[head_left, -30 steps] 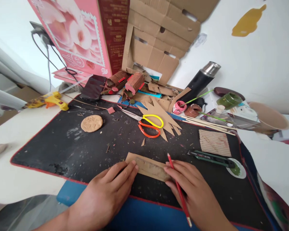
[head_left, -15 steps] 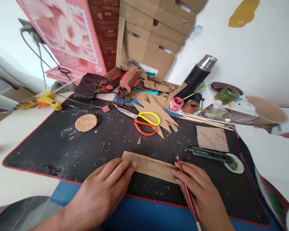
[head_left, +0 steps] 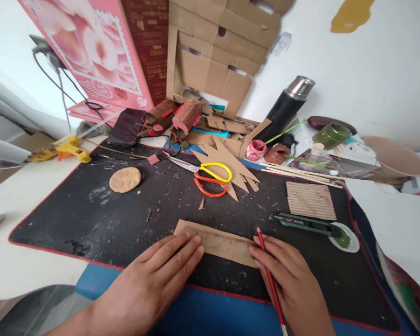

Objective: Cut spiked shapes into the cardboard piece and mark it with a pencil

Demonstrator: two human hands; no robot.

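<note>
A brown cardboard strip (head_left: 227, 256) lies on the black mat near its front edge, with a see-through ruler (head_left: 219, 240) along it. My left hand (head_left: 157, 270) rests with fingers stretched out over the left end of the ruler and cardboard, pressing from above. A red pencil (head_left: 271, 275) sits between the thumb and fingers of my right hand (head_left: 294, 280), its tip pointing away from me. The fingertips of that hand touch the strip's right end.
Scissors (head_left: 210, 177) with yellow and orange handles lie beyond the strip, beside cut cardboard (head_left: 227, 163). A green utility knife (head_left: 304, 224), corrugated cardboard (head_left: 310, 200) and a paint dish (head_left: 350, 238) are at right. A round clay disc (head_left: 125, 180) is at left; a thermos (head_left: 287, 107) stands behind.
My left hand has shifted slightly right along the ruler, its fingers lying flatter. The right hand stays nearly in place with the pencil. The camera view has moved a little.
</note>
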